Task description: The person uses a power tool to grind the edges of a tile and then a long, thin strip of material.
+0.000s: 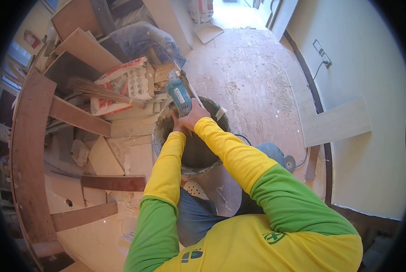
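Dusty floor [252, 59] runs toward a bright doorway [239, 16], with a pale wall [361, 68] on the right and leaning boards [87, 50] on the left. A person in a yellow and green top [239, 245] bends over a round, grey-smeared bucket [159, 136]. Over the bucket's far part is a teal power tool [180, 97], its metal head pointing away from the body. The right hand [195, 114] has its fingers wrapped around the tool's near end; the left hand [179, 124] is against its lower left side, though how tightly those fingers close cannot be told. Left of the bucket, a twig broom [103, 92] lies across a red-and-white printed sack [137, 84]. A grinding disc [290, 163] sits beside the right knee [271, 152].
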Tool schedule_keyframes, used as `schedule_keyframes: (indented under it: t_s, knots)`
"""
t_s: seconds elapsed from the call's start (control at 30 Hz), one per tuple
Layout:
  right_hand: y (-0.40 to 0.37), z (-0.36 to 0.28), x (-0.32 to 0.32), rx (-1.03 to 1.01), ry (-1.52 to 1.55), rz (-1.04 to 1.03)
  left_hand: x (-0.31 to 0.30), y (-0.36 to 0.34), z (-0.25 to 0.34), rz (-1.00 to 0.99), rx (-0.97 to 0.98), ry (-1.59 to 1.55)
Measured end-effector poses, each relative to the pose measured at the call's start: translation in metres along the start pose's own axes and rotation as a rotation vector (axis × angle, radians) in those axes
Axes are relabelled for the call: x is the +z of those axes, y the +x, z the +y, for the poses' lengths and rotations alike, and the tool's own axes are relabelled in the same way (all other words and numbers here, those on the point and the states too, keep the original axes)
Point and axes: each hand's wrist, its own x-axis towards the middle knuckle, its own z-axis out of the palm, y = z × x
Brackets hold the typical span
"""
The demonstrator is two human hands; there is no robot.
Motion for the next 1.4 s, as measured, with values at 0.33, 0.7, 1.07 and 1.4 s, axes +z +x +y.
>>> schedule_keyframes:
  t_s: [0.33, 0.7, 1.07, 1.4]
  knots:
    - [-0.011, 0.006, -0.003, -0.005, -0.030, 0.005, 0.007, 0.004, -0.001, 0.048, -0.029, -0.027]
    - [-0.002, 0.000, -0.008, 0.024, -0.071, 0.008, 0.010, 0.018, 0.011, 0.066, -0.135, -0.209]
    - [0.002, -0.005, -0.008, -0.004, -0.051, 0.033, 0.011, 0.014, 0.008, 0.046, 0.021, -0.073]
    - [-0.003, -0.011, -0.009, 0.022, -0.063, 0.007, 0.020, 0.012, 0.101, 0.151, -0.397, -0.910]
